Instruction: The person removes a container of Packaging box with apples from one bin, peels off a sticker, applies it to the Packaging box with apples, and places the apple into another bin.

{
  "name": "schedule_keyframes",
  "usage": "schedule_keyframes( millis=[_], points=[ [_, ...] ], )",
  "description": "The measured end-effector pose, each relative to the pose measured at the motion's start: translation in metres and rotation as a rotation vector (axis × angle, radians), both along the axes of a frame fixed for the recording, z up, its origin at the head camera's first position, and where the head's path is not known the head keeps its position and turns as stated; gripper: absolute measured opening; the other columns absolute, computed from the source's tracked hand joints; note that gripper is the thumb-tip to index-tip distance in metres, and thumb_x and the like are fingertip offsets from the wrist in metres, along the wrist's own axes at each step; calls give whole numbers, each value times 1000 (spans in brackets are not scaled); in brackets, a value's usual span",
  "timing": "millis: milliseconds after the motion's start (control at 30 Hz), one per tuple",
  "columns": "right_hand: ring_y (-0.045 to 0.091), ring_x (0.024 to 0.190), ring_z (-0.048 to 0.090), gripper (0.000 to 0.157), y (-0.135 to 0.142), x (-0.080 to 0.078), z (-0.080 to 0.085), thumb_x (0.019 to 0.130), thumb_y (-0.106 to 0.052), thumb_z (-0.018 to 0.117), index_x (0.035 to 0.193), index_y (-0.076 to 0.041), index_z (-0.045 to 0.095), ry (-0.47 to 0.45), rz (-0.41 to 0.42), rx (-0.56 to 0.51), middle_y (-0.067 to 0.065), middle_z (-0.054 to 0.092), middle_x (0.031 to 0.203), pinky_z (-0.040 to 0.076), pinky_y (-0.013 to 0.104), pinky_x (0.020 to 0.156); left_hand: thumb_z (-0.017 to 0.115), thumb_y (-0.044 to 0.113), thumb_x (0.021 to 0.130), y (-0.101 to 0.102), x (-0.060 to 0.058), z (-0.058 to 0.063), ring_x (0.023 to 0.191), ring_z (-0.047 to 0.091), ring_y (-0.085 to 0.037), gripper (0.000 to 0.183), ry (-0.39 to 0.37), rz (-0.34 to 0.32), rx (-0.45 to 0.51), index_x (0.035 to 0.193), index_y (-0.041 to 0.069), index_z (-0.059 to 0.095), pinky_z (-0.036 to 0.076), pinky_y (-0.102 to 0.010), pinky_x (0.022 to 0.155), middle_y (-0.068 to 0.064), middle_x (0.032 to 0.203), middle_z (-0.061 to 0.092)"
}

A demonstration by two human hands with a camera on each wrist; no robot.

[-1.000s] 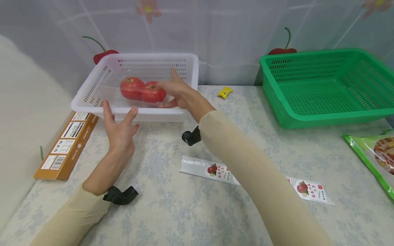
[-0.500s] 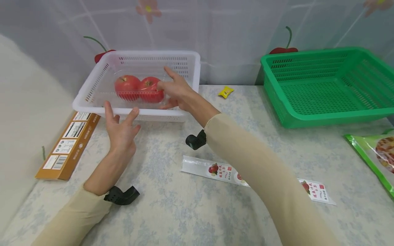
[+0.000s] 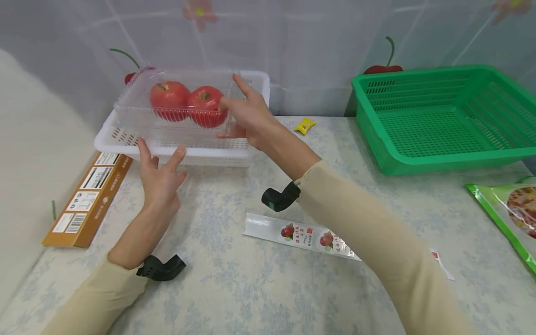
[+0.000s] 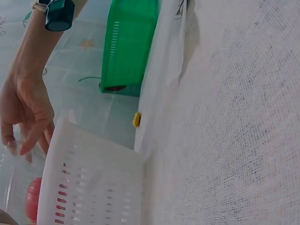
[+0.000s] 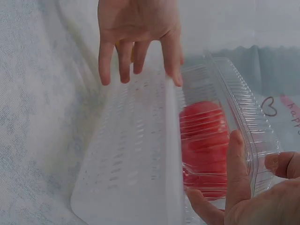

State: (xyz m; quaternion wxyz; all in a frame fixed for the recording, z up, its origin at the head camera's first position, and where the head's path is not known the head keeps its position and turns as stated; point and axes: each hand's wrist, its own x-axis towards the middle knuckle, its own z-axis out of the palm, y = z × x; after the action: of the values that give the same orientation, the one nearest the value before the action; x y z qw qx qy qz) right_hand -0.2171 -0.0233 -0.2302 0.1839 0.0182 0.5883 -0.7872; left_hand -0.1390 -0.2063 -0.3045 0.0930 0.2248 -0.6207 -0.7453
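Note:
My right hand grips the right end of a clear plastic clamshell box, with thumb and fingers around its edge. Two red apples show through the box. It is raised at the white perforated basket, and its far left corner stands above the rim. My left hand is at the basket's front rim; in the right wrist view it straddles the rim, several fingers outside the wall.
A green basket stands at the right, above a green food packet. A yellow wrapped candy lies between the baskets. An orange-brown carton lies at the left. A strip of apple labels is in front, partly hidden by the right sleeve.
The clamshell box with the apples has risen from inside the white basket, up and slightly left, in my right hand. My left hand stays at the rim.

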Motion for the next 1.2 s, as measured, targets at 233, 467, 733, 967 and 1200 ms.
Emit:
schedule_keyframes(
  millis=[233,467,733,967,1200],
  points=[
    [36,108,64,75,28,17,16,94,-2,57,152,-43,32,35,-11,-14,2,43,142,59,44,71,70,22,93,-1,-1,-1,145,20,-22,99,31,-7,6,155,48,-3,28,-53,113,4,163,-5],
    [37,110,62,77,60,33,22,93,0,58,151,-45,34,83,-39,-20,6,43,144,59,45,71,70,22,93,-2,-2,0,144,24,-21,99,35,-1,-2,155,47,-3,28,-51,113,1,163,-3],
    [38,121,52,79,94,55,24,93,-3,61,152,-45,31,162,-58,45,6,37,148,58,46,74,71,22,92,-8,2,1,144,23,-22,99,33,14,5,155,48,-2,28,-47,114,-3,162,-1],
    [41,126,46,72,140,76,24,99,-6,55,155,-42,26,208,-13,139,12,35,150,59,44,73,70,18,93,-8,2,1,146,18,-23,101,73,5,56,155,47,-3,27,-40,115,-3,162,1],
    [44,134,38,69,188,97,16,101,-6,53,153,-45,29,176,28,118,15,29,155,58,47,73,70,16,92,-8,4,3,146,18,-25,101,96,5,51,156,45,-2,25,-42,116,-4,162,6]
  ],
)
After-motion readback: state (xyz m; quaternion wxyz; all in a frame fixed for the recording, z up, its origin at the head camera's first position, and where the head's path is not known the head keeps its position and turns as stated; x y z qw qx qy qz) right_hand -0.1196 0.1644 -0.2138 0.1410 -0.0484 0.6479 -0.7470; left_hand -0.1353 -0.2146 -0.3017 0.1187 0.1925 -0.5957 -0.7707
